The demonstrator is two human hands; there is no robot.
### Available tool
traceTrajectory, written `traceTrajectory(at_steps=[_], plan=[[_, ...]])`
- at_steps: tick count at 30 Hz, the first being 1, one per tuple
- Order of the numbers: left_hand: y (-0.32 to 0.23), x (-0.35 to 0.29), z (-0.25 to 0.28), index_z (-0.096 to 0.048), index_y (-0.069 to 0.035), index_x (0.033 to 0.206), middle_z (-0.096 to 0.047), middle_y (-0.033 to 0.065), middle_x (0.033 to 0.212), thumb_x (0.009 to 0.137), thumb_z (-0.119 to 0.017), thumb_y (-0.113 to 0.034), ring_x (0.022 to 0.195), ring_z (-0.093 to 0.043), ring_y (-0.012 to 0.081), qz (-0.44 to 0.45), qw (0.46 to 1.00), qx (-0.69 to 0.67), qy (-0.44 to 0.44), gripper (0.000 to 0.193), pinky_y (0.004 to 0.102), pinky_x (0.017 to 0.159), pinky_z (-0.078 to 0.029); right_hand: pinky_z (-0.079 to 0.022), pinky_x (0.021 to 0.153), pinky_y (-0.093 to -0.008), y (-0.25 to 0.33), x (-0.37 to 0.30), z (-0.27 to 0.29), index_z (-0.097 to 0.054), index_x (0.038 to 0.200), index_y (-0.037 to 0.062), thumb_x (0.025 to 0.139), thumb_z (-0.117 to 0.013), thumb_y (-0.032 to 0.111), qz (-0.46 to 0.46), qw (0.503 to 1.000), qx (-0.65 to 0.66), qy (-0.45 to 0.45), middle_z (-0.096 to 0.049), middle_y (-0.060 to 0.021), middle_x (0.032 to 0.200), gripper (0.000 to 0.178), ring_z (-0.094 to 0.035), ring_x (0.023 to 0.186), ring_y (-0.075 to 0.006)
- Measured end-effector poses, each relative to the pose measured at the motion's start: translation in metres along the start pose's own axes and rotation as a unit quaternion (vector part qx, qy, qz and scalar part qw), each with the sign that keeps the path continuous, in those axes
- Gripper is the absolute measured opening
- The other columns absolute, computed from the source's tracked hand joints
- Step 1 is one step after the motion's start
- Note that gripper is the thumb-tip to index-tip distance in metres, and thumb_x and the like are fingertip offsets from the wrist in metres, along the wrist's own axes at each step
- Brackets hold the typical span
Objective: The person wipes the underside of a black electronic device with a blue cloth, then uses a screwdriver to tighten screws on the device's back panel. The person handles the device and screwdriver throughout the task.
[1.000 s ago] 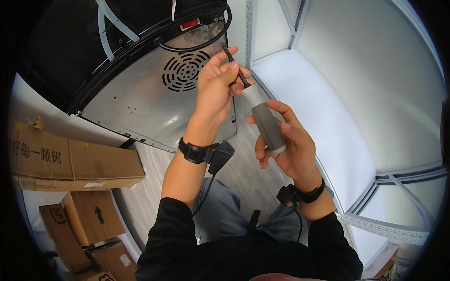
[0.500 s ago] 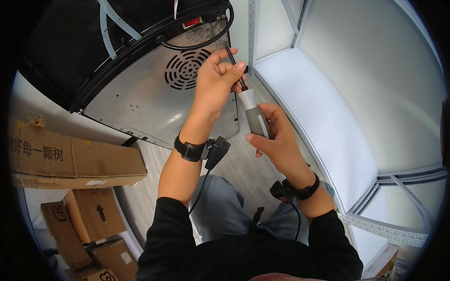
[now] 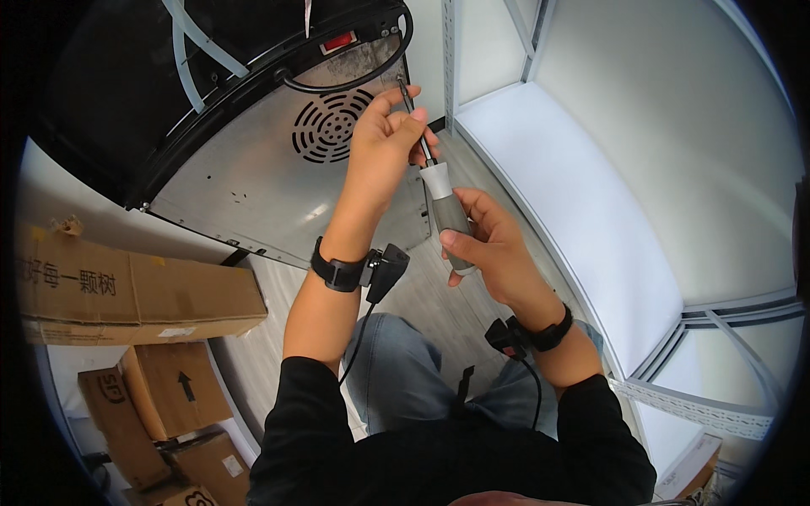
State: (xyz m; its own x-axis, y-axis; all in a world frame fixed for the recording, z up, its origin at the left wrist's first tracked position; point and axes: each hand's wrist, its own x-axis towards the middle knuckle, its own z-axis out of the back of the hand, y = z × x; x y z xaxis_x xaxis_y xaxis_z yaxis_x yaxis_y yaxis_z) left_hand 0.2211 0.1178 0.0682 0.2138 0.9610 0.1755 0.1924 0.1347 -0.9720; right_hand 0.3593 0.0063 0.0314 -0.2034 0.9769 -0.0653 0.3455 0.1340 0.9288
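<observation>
A screwdriver with a grey handle and pale collar is held in both hands. My right hand wraps its fingers and thumb round the handle. My left hand pinches the metal shaft higher up, index finger near the tip. The tip points up and away, at the right edge of a metal panel on a black appliance; whether it touches a screw I cannot tell. Round vent slots lie left of the tip, and a black cable loops above them near a red switch.
White shelving with a perforated metal frame stands on the right. Several cardboard boxes are stacked at the left. Pale zip-tie-like strips stick out from the appliance's black top. Black devices with cables are strapped to both wrists.
Both hands and the screwdriver have shifted slightly left. The handle has turned in my right hand, and its grip sits a little lower along the handle.
</observation>
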Motion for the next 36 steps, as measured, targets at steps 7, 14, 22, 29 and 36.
traceTrajectory(at_steps=[7, 14, 22, 29, 36], plan=[[-0.004, 0.000, 0.005, -0.047, 0.004, 0.122, -0.063, 0.0054, 0.068, 0.088, -0.063, -0.013, 0.052, -0.056, 0.0083, -0.004, 0.998, 0.056, -0.001, 0.041, 0.0206, 0.049, -0.045, -0.048, 0.047, -0.0239, 0.000, 0.005, 0.004, -0.039, 0.128, -0.0013, 0.083, -0.067, 0.016, -0.032, 0.999, -0.041, 0.007, -0.059, -0.0092, 0.090, 0.056, -0.060, 0.070, -0.0131], [-0.004, 0.000, 0.006, -0.042, 0.005, 0.127, -0.067, 0.0088, 0.075, 0.091, -0.056, -0.010, 0.057, -0.061, 0.0121, -0.002, 1.000, 0.004, 0.016, 0.042, 0.0213, 0.053, -0.048, -0.053, 0.053, -0.0307, 0.002, 0.008, 0.013, -0.037, 0.131, -0.0007, 0.090, -0.055, 0.023, -0.065, 0.956, 0.248, 0.142, -0.062, -0.0158, 0.099, 0.051, -0.065, 0.073, -0.0227], [-0.006, -0.002, 0.005, -0.049, 0.004, 0.120, -0.066, 0.0073, 0.074, 0.090, -0.059, -0.014, 0.055, -0.060, 0.0109, 0.005, 1.000, 0.024, -0.010, 0.036, 0.0209, 0.050, -0.046, -0.053, 0.055, -0.0259, -0.010, 0.005, 0.006, -0.044, 0.127, -0.0008, 0.086, -0.063, 0.015, -0.019, 0.996, 0.079, 0.024, -0.058, -0.0084, 0.096, 0.048, -0.062, 0.078, -0.0152], [-0.005, 0.001, 0.002, -0.052, 0.005, 0.116, -0.064, 0.0061, 0.070, 0.088, -0.062, -0.012, 0.047, -0.054, 0.0085, -0.014, 0.996, 0.079, -0.035, 0.034, 0.0207, 0.044, -0.044, -0.050, 0.048, -0.0258, -0.010, 0.008, 0.006, -0.041, 0.127, 0.0020, 0.086, -0.063, 0.019, -0.015, 0.999, 0.016, 0.024, -0.058, -0.0093, 0.099, 0.049, -0.063, 0.080, -0.0163], [-0.006, 0.000, 0.005, -0.049, 0.006, 0.121, -0.066, 0.0075, 0.073, 0.092, -0.055, -0.010, 0.052, -0.058, 0.0104, -0.005, 0.999, 0.043, -0.019, 0.034, 0.0217, 0.049, -0.046, -0.053, 0.053, -0.0309, -0.011, 0.008, 0.017, -0.034, 0.134, 0.0014, 0.091, -0.053, 0.023, -0.067, 0.963, 0.217, 0.146, -0.060, -0.0130, 0.105, 0.052, -0.064, 0.080, -0.0212]])
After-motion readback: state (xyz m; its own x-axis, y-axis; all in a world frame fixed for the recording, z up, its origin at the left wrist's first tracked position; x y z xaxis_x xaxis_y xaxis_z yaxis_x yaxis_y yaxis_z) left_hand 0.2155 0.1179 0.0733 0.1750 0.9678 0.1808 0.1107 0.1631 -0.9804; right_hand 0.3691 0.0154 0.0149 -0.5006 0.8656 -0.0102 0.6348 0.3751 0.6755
